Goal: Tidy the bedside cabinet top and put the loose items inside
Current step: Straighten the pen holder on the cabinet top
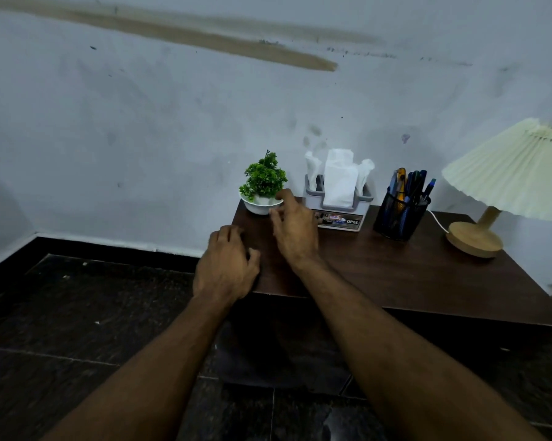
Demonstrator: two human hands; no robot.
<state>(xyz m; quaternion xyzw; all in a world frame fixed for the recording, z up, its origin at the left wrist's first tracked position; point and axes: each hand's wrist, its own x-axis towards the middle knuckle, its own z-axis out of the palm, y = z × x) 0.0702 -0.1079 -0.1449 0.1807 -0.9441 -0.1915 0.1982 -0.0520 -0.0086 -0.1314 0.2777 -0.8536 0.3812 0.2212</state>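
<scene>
Because the dark wood-grain tabletop point(395, 275) carries every item along its far edge, a careless sweep may topple them. At 3 o'clock, the lamp point(510, 173), a pleated cream shade on a round wooden base, trails a white cord that could snag. At 12 o'clock, the grey plastic tissue holder point(338, 214) looks light and top-heavy. Beside it, the black mesh pen cup point(398, 218) could spill. The left hand point(226, 265) rests released on the 9 o'clock edge. The right hand point(295, 230), fingers bent, meets the glossy white plant bowl point(260, 206) at 10 o'clock. Whether it grips cannot be told.
</scene>
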